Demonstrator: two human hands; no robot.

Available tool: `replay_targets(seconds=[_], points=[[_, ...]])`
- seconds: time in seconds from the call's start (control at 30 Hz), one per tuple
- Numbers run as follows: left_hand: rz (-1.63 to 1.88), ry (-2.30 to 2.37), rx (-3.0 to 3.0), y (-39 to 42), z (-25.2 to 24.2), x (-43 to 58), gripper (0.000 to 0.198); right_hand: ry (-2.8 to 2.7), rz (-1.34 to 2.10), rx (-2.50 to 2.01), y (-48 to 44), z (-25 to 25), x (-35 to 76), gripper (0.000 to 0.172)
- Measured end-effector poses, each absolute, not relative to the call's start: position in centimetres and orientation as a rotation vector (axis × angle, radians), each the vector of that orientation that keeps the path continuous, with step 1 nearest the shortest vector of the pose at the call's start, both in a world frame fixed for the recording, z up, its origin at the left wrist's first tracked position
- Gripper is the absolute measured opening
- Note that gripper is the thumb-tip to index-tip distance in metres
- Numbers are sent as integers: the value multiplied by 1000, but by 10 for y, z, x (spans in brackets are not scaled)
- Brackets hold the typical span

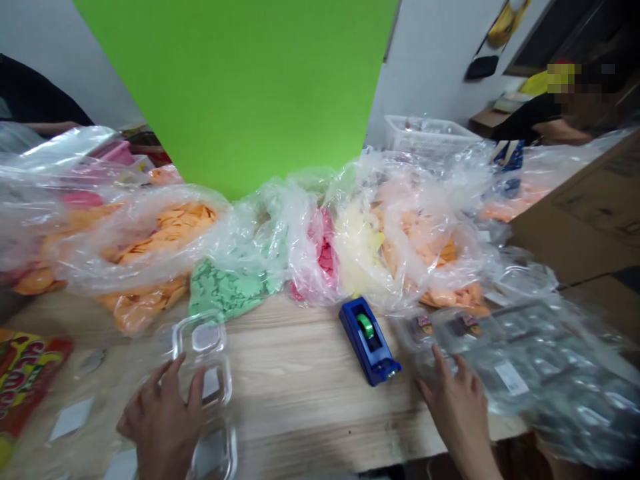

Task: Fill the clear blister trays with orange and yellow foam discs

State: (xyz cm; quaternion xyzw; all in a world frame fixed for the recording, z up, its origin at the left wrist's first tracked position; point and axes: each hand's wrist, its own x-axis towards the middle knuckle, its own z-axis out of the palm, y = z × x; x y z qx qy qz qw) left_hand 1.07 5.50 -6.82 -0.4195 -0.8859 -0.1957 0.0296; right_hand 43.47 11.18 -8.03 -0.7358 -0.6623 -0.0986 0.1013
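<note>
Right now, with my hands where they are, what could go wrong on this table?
The clear plastic box by your left hand sits close to the table's front edge and could slip off. The bagged stack of clear trays by your right hand seems to overhang that edge, so it might slide. The blue tape dispenser between your hands could get knocked.
</note>
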Motion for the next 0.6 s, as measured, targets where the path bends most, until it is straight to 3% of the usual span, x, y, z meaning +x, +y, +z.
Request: replay_targets(seconds=[0.2,0.37,0.6], points=[[-649,-2446,-1435,69,-53,24,50,-1893,-456,-2123,107,-56,439,53],[-865,-2298,-1623,82,-46,54,46,-1918,-553,-1994,110,-48,445,61],[-1275,-2306,-2025,87,-39,98,30,-1494,-492,-1932,102,-11,435,62]])
